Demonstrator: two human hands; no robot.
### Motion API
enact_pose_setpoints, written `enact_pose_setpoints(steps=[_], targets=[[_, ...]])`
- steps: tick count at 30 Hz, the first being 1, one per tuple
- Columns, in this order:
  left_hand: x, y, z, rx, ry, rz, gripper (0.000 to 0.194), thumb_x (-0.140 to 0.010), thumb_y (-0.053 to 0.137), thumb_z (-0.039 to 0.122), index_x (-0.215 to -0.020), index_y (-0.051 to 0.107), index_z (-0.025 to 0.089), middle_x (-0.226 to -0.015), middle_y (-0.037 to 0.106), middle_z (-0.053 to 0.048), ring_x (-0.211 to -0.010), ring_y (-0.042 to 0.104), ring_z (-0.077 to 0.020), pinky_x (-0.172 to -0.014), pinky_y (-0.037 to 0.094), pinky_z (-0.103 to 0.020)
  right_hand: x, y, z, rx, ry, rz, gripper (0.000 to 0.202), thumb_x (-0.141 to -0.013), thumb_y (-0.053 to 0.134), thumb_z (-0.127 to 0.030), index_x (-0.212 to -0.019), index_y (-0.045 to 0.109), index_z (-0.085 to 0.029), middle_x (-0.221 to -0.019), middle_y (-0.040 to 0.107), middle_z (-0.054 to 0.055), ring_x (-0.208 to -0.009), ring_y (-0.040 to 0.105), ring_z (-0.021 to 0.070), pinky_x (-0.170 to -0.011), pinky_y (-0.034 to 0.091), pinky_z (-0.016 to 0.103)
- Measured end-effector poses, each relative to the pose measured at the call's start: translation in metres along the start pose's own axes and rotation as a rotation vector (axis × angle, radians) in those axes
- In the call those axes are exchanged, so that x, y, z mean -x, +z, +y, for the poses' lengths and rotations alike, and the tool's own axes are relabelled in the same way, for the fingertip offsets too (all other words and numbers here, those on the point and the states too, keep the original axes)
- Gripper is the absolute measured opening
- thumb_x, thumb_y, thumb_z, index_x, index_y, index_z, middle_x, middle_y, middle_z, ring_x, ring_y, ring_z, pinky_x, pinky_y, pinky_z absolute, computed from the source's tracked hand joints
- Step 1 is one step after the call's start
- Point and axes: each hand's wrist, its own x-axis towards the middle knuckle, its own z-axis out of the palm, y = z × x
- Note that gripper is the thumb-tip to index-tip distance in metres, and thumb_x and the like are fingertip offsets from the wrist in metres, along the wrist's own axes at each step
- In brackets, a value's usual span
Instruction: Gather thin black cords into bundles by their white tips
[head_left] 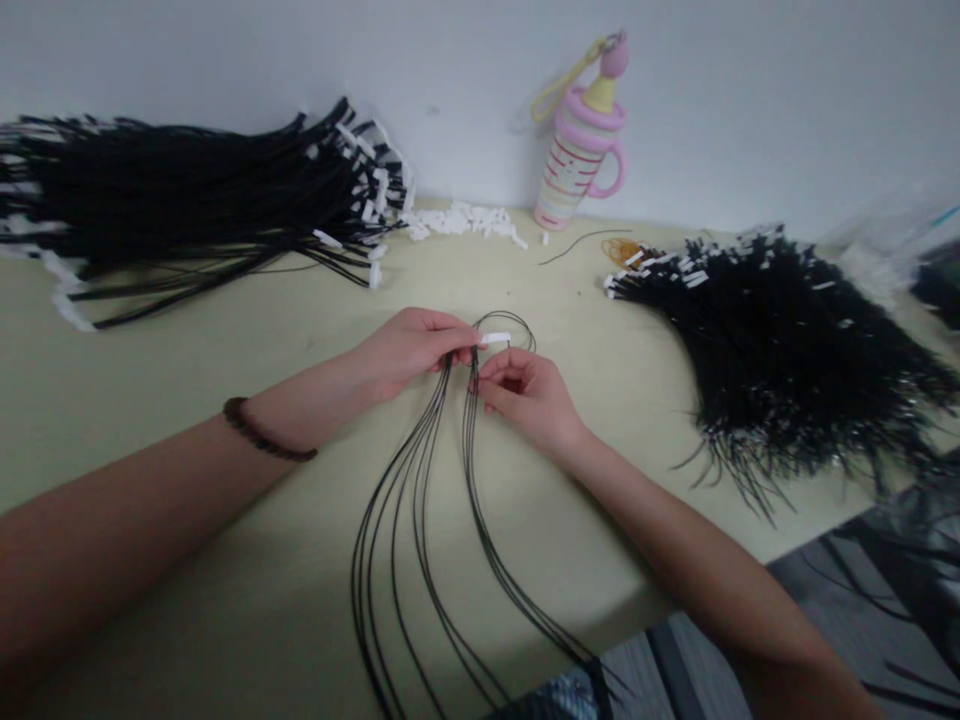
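Observation:
My left hand pinches a white connector and the upper ends of several thin black wires, which hang down over the table's front edge. Just to its right, my right hand is closed, thumb and forefinger together, at a second strand of black wires. One thin wire loops up behind both hands and comes down by the connector. The fingers hide where the wire ends meet the connector.
On the pale table, a large bundle of black wires with white connectors lies at back left. Loose white connectors are scattered by the wall, near a pink-topped bottle. Another black wire bundle lies to the right.

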Motion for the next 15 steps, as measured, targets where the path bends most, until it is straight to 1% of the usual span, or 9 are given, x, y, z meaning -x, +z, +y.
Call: enact_pose_setpoints(steps=[2,4,5,8,9,10,11,13,15], targets=[[0.0,0.0,0.0,-0.015,-0.002,-0.001,0.02,-0.071,0.059,0.027,-0.057,0.06,0.015,-0.053,0.05,0.002,-0.048,0.038,-0.0072,-0.044,0.024,-0.022,0.001,0.001,-0.002,0.036,0.007,0.013,0.012,-0.063,0.062,-0.013,-0.069,0.052,-0.014,-0.058,0.055,-0.004,-0.048,0.05,0.0053,-0.049,0.04,0.019],[0.0,0.0,0.0,-0.021,-0.005,0.007,0.019,-0.071,0.059,0.028,-0.057,0.061,0.015,-0.053,0.05,0.002,-0.048,0.038,-0.0075,-0.044,0.024,-0.023,0.002,-0.002,-0.008,0.032,0.043,0.007,0.014,-0.061,0.061,-0.013,-0.07,0.05,-0.015,-0.056,0.052,-0.006,-0.047,0.047,0.0044,-0.046,0.036,0.017],[0.0,0.0,0.001,-0.019,-0.004,0.014,0.019,-0.071,0.059,0.028,-0.057,0.061,0.015,-0.054,0.05,0.001,-0.048,0.039,-0.0076,-0.045,0.025,-0.023,0.003,-0.006,-0.014,0.007,0.087,-0.026,0.016,-0.061,0.061,-0.013,-0.072,0.05,-0.016,-0.056,0.051,-0.006,-0.045,0.044,0.0038,-0.043,0.033,0.016],[0.0,-0.001,0.002,0.003,-0.023,0.048,0.018,-0.07,0.06,0.028,-0.057,0.061,0.015,-0.055,0.052,0.001,-0.049,0.04,-0.0078,-0.045,0.026,-0.022,0.007,-0.026,-0.037,-0.119,0.229,-0.229,0.02,-0.062,0.057,-0.017,-0.081,0.049,-0.017,-0.056,0.048,-0.007,-0.039,0.03,0.0021,-0.037,0.019,0.017],[0.0,-0.001,0.003,0.009,-0.036,0.052,0.017,-0.069,0.06,0.028,-0.058,0.062,0.015,-0.055,0.053,0.001,-0.049,0.04,-0.0079,-0.045,0.026,-0.022,0.009,-0.035,-0.047,-0.139,0.219,-0.276,0.017,-0.063,0.055,-0.02,-0.08,0.05,-0.017,-0.057,0.048,-0.006,-0.038,0.026,0.0018,-0.037,0.017,0.018],[0.0,-0.001,0.004,0.014,-0.044,0.053,0.017,-0.069,0.059,0.027,-0.058,0.062,0.015,-0.056,0.053,0.0,-0.049,0.04,-0.0079,-0.045,0.026,-0.023,0.01,-0.045,-0.056,-0.139,0.151,-0.239,0.012,-0.066,0.053,-0.024,-0.075,0.049,-0.017,-0.055,0.046,-0.006,-0.039,0.025,0.0023,-0.038,0.018,0.019],[0.0,-0.001,0.005,0.019,-0.05,0.051,0.016,-0.069,0.059,0.027,-0.059,0.062,0.015,-0.056,0.053,0.0,-0.049,0.04,-0.0081,-0.045,0.025,-0.023,0.011,-0.056,-0.065,-0.105,0.069,-0.161,0.012,-0.07,0.049,-0.03,-0.073,0.049,-0.018,-0.056,0.045,-0.005,-0.04,0.026,0.003,-0.04,0.02,0.021],[0.001,-0.002,0.006,0.029,-0.053,0.046,0.015,-0.069,0.059,0.025,-0.06,0.062,0.014,-0.057,0.054,-0.001,-0.05,0.041,-0.0085,-0.045,0.026,-0.023,0.014,-0.078,-0.078,0.016,-0.102,0.03,0.024,-0.079,0.039,-0.039,-0.075,0.052,-0.02,-0.066,0.052,0.0,-0.044,0.032,0.0045,-0.043,0.023,0.023],[0.002,-0.001,0.009,0.036,-0.062,0.053,0.015,-0.069,0.059,0.025,-0.059,0.062,0.014,-0.057,0.055,-0.001,-0.05,0.041,-0.0087,-0.046,0.026,-0.023,0.014,-0.098,-0.085,0.082,-0.261,0.164,0.031,-0.084,0.033,-0.042,-0.081,0.056,-0.022,-0.08,0.058,0.003,-0.05,0.04,0.0066,-0.045,0.025,0.025]])
